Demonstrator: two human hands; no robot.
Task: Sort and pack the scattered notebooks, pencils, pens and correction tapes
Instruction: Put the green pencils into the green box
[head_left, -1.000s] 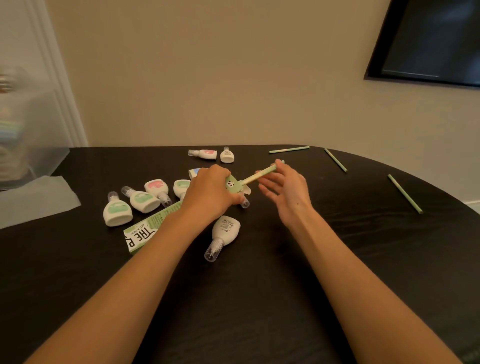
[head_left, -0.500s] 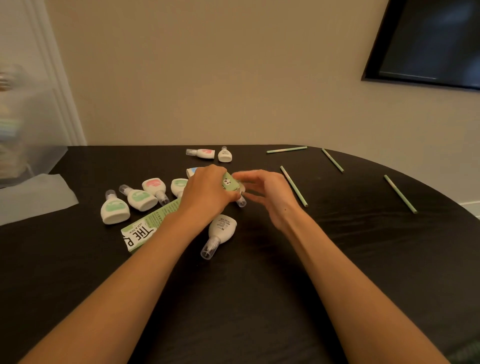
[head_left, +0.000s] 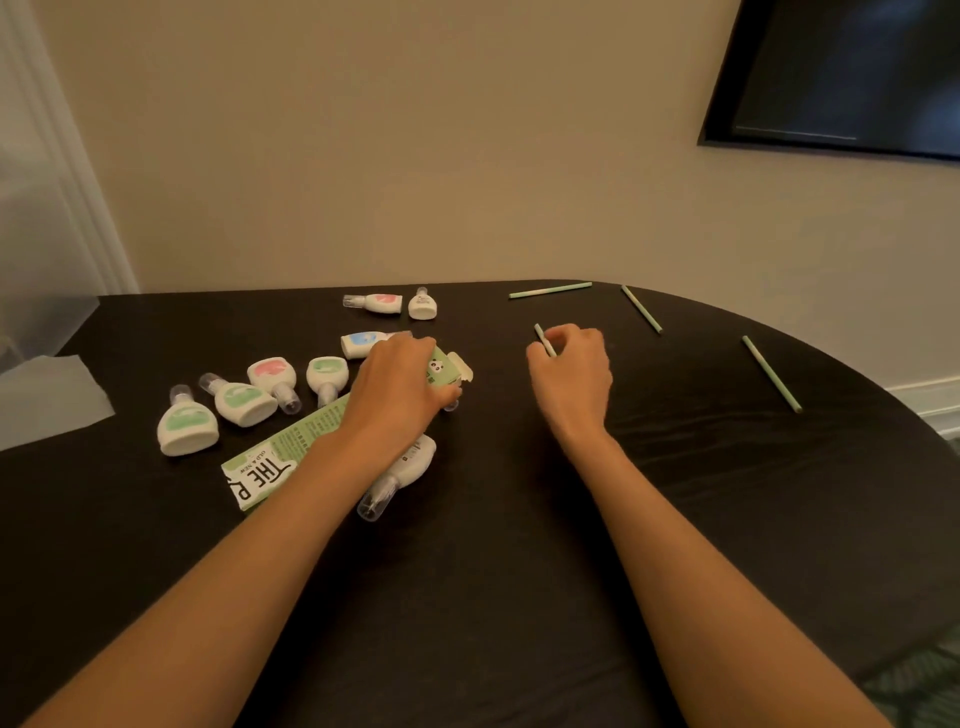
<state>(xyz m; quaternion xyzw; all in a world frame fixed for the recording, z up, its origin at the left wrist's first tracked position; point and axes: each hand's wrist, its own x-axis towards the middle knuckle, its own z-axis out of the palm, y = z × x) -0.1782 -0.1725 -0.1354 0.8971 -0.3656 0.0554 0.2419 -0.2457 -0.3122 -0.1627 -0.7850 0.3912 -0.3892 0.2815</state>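
Note:
My left hand (head_left: 395, 395) grips the open end of a long green pencil box (head_left: 283, 457), which lies flat on the black table (head_left: 519, 597); a panda is printed near its flap (head_left: 441, 370). To the right, my right hand (head_left: 571, 374) pinches a thin green pencil (head_left: 543, 339) lying on the table. Three more green pencils lie farther right (head_left: 550, 290) (head_left: 641, 308) (head_left: 771, 373). Several white correction tapes are scattered left of the box (head_left: 187, 423) (head_left: 241, 400), behind it (head_left: 376, 303), and one under my left forearm (head_left: 408, 465).
A translucent plastic bin (head_left: 41, 270) stands at the far left, with a translucent sheet (head_left: 47, 400) beside it. The table's edge curves round on the right near the wall. A dark framed screen (head_left: 841, 78) hangs on the wall.
A pencil went into the box, then my right hand left the box opening and moved right to a pencil lying on the table. My left hand stayed on the box.

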